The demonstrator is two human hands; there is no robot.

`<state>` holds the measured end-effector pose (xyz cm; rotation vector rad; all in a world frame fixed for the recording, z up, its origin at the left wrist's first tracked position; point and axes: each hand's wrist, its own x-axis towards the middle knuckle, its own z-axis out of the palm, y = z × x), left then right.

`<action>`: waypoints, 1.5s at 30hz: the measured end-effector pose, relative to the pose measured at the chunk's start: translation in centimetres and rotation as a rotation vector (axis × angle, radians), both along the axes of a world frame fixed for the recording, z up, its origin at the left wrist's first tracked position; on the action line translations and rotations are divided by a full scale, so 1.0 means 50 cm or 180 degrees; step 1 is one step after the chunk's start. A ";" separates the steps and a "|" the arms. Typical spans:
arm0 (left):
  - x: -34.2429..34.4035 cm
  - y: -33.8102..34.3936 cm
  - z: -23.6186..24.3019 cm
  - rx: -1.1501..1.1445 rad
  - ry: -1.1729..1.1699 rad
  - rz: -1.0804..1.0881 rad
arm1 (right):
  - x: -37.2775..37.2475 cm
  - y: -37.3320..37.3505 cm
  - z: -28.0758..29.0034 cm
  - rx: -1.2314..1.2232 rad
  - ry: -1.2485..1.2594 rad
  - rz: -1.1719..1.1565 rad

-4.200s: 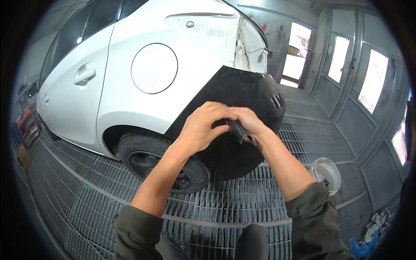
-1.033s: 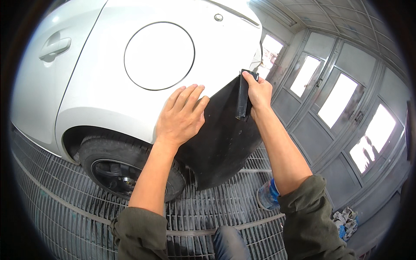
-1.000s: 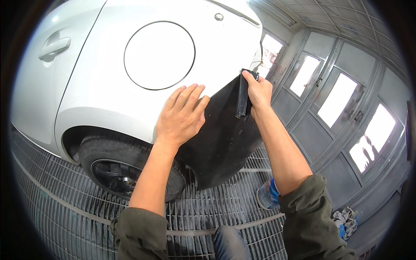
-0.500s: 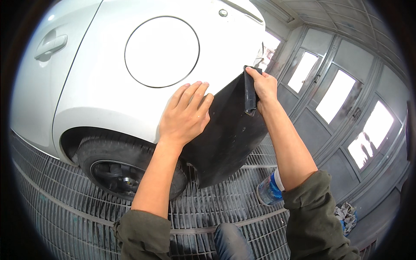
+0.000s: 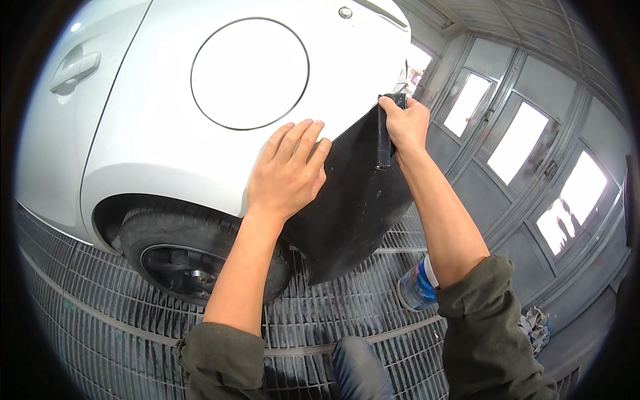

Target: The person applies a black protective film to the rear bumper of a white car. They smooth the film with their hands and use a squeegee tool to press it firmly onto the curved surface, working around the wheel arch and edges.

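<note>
My left hand point(image 5: 289, 167) lies with fingers stretched out on the rear body panel of the white car point(image 5: 167, 120), along the seam beside the black bumper point(image 5: 343, 220). My right hand point(image 5: 407, 127) grips a narrow black bar point(image 5: 384, 150), held upright at the upper right end of the bumper, thumb on its top. The round fuel flap point(image 5: 250, 73) is shut above my left hand. Below, the rear wheel point(image 5: 187, 260) sits in its arch. Whatever my right fingers touch behind the bar is hidden.
A grated floor point(image 5: 133, 300) runs under the car and my feet. A blue container point(image 5: 415, 290) with a white rim stands below my right forearm. Crumpled rags point(image 5: 535, 329) lie by grey panelled doors point(image 5: 513, 220) with bright windows. A car door handle point(image 5: 75, 70) is at upper left.
Earlier both hands were together around the bar over the bumper; now they are apart, left on the white panel, right higher with the bar. In the last second both shifted slightly up and right in view.
</note>
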<state>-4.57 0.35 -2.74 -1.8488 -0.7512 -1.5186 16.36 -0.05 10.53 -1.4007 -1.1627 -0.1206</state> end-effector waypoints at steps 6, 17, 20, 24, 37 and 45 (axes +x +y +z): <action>0.004 -0.001 0.001 0.0038 0.0000 0.0025 | 0.045 0.016 0.004 -0.0056 -0.0158 0.0155; 0.004 -0.002 0.005 0.0001 -0.0046 -0.0002 | 0.015 0.011 0.017 0.0003 -0.0031 -0.0018; -0.005 0.003 -0.007 0.0025 -0.0042 0.0019 | 0.009 0.008 0.001 -0.0023 -0.0117 0.0105; 0.002 -0.002 0.004 0.0027 -0.0050 0.0003 | 0.026 0.015 0.028 -0.0164 -0.0189 -0.0046; 0.000 -0.004 0.000 0.0028 -0.0073 0.0020 | 0.025 -0.006 0.024 -0.0244 0.0073 0.0482; 0.004 -0.003 -0.001 0.0047 -0.0122 -0.0012 | 0.022 -0.003 0.026 -0.0342 -0.0049 0.0234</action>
